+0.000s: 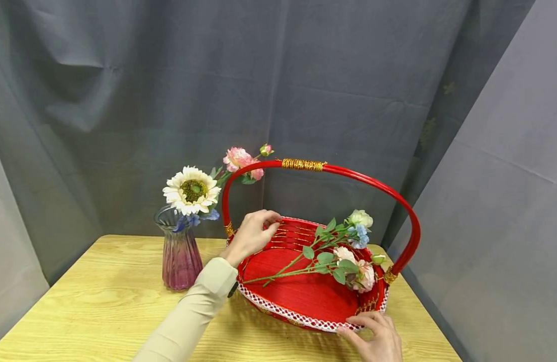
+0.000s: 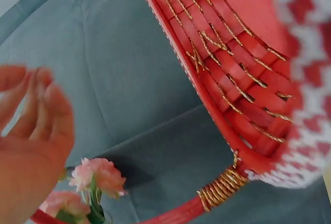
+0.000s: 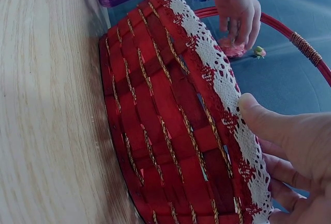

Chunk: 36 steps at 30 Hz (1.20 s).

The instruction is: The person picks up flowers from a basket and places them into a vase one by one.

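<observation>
A red woven basket point(image 1: 305, 296) with a white lace rim and a tall red handle stands tilted in the head view. My right hand point(image 1: 377, 336) pinches its near right rim, thumb on the lace outside and fingers on the inner side, as the right wrist view shows. Over the basket's left part hovers my left hand point(image 1: 255, 232), fingers loosely bent and holding nothing; in the left wrist view this hand point(image 2: 33, 136) is apart from the rim. Inside the basket lie artificial stems with pink flowers point(image 1: 365, 276), a blue flower point(image 1: 360, 237) and a whitish flower point(image 1: 361, 218).
Left of the basket, a purple-and-clear glass vase point(image 1: 181, 261) holds a cream sunflower point(image 1: 192, 191), blue blooms point(image 1: 188, 221) and pink flowers point(image 1: 238, 159). All stand on a wooden table point(image 1: 102, 291). Grey curtains point(image 1: 351, 90) hang behind and beside it.
</observation>
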Tool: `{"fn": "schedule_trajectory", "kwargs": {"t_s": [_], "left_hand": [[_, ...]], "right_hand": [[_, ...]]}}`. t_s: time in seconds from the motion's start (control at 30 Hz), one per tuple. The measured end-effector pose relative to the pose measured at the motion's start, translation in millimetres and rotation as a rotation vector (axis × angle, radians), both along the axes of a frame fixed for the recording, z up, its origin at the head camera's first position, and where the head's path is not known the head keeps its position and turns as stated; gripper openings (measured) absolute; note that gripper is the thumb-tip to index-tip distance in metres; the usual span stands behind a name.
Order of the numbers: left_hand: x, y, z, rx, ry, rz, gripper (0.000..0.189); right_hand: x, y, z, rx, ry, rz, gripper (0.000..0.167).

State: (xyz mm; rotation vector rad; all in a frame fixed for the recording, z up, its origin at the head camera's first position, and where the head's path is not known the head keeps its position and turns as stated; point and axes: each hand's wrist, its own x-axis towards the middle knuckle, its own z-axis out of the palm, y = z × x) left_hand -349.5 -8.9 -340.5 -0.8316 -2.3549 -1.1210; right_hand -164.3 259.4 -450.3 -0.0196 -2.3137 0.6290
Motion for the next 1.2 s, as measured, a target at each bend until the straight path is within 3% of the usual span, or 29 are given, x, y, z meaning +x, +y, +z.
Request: {"fn": "schedule_trajectory", "kwargs": {"t_s": [0.17, 0.27, 0.47, 0.7, 0.87, 1.2], "left_hand": [[-6.5, 17.2, 0.1, -0.169, -0.167, -0.094, 0.015], [-11.7, 26.8, -1.5, -0.225, -0.24, -0.137, 0.015], [-20.2, 42.2, -10.0, -0.219, -0.361, -0.183, 0.01], [-21.9, 59.2, -21.1, -0.219, -0.496, -0.23, 0.014], [-19.3, 69.6, -22.9, -0.238, -0.516, -0.245, 0.014], [-21.9, 89.9, -32.8, -0.378, -0.414, -0.198, 0.013]], "right_hand": [[1.3, -0.9, 1.7, 0.002, -0.021, -0.003, 0.028], [0.8, -1.2, 2.9, 0.003, -0.034, -0.005, 0.027], [-0.9, -1.0, 4.1, 0.008, -0.056, 0.0, 0.026], [-0.6, 0.7, 2.0, 0.009, -0.032, 0.002, 0.027], [-1.9, 0.3, 1.6, 0.008, -0.007, 0.014, 0.028], [0.2, -1.9, 2.5, 0.006, -0.026, 0.0, 0.028]]}}
